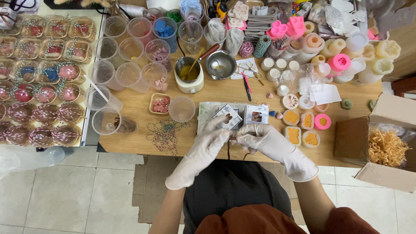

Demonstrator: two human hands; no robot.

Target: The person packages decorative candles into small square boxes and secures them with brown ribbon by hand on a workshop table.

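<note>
Both my hands wear white gloves and meet at the near edge of a wooden table (216, 93). My left hand (208, 143) and my right hand (260, 138) pinch a thin dark string (228, 149) between them; it hangs down toward my lap. Just beyond my fingers lie two small white gift boxes with cut-out windows, a tilted one (228, 116) and one to its right (256, 114), on a pale mat (206, 113).
Clear plastic cups (130, 52) crowd the back left. A wax melting pot (189, 74) and a steel bowl (221, 64) stand mid-table. Wrapped baskets (43, 82) fill the left. Striped twine (167, 132) lies loose. Moulds (303, 123) sit right, near an open cardboard box (381, 143).
</note>
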